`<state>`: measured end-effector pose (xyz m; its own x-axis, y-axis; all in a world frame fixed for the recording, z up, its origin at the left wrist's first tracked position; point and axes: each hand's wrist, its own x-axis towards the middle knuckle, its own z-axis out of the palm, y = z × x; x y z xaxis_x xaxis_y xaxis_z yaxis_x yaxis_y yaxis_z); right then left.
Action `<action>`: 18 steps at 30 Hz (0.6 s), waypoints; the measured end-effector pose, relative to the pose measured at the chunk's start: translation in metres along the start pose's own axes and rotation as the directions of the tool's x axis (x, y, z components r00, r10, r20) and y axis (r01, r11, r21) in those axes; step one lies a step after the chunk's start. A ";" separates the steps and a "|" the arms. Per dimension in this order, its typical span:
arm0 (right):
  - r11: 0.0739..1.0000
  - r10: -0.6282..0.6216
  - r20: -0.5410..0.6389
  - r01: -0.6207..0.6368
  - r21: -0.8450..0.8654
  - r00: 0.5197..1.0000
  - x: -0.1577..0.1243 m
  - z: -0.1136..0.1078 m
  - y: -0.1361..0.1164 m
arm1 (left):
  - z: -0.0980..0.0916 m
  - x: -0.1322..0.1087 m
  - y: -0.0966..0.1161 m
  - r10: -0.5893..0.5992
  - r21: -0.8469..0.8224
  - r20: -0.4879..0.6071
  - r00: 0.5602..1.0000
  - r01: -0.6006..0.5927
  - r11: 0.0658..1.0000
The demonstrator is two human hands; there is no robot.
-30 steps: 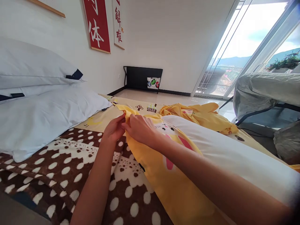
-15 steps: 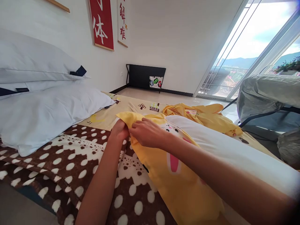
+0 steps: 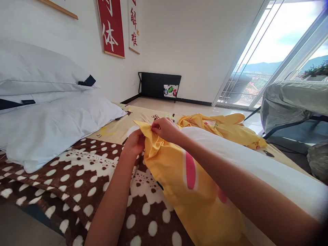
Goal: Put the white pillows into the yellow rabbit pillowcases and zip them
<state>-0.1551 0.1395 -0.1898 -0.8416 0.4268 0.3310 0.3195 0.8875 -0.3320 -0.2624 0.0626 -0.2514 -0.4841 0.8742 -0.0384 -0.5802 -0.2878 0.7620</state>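
A yellow pillowcase (image 3: 176, 171) with pink rabbit-ear prints lies across the bed, its near part hanging over the brown spotted blanket. Its far left corner is lifted and creased between my two hands. My left hand (image 3: 135, 141) is closed on the corner's left edge, its fingertips partly hidden behind the cloth. With thumb and fingers pinched, my right hand (image 3: 166, 130) grips the fabric a little to the right. Beyond my right forearm lies a long white pillow (image 3: 243, 155), partly beside or under the yellow cloth; the overlap is hidden by my arm.
White pillows (image 3: 58, 126) are stacked at the left. Another bundle of yellow cloth (image 3: 225, 128) lies on the far side of the bed. A brown spotted blanket (image 3: 94, 164) covers the near side. A plastic-covered chair (image 3: 294, 99) stands at the right, by the glass door.
My right hand has moved slightly up and right, bunching the cloth near the corner. My left hand has shifted a little right. The printed rabbit face is now hidden.
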 end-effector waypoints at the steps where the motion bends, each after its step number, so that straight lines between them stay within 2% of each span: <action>1: 1.000 -0.004 -0.009 0.004 -0.026 1.000 0.000 0.001 0.000 | 0.000 -0.001 0.000 -0.024 -0.015 0.017 1.000 0.025 1.000; 3: 0.998 -0.003 -0.034 0.001 -0.064 0.999 -0.001 0.000 0.001 | -0.001 -0.001 0.000 -0.047 -0.027 0.058 0.997 0.048 0.998; 8: 0.997 0.008 -0.140 -0.017 -0.069 0.990 -0.003 -0.001 0.009 | -0.011 0.000 0.001 0.090 0.217 0.057 0.994 -0.100 0.971; 10: 0.998 0.012 -0.148 -0.021 -0.057 0.989 -0.003 0.000 0.011 | -0.013 -0.002 0.002 0.142 0.311 0.043 0.989 -0.149 0.939; 13: 0.999 0.014 -0.142 -0.022 -0.050 0.990 -0.003 0.001 0.010 | -0.007 -0.007 0.001 0.227 0.469 0.084 0.970 -0.240 0.850; 15: 0.999 0.015 -0.148 -0.022 -0.047 0.989 -0.004 0.001 0.009 | 0.000 -0.010 -0.002 0.310 0.468 0.094 0.946 -0.317 0.825; 18: 0.998 -0.005 -0.152 -0.005 -0.065 0.988 -0.006 0.001 0.007 | 0.009 -0.012 -0.007 0.410 0.361 0.001 0.912 -0.383 0.851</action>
<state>-0.1484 0.1431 -0.1945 -0.7672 0.4440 0.4630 0.3513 0.8947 -0.2759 -0.2471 0.0577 -0.2505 -0.6788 0.6797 0.2779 -0.0721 -0.4383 0.8959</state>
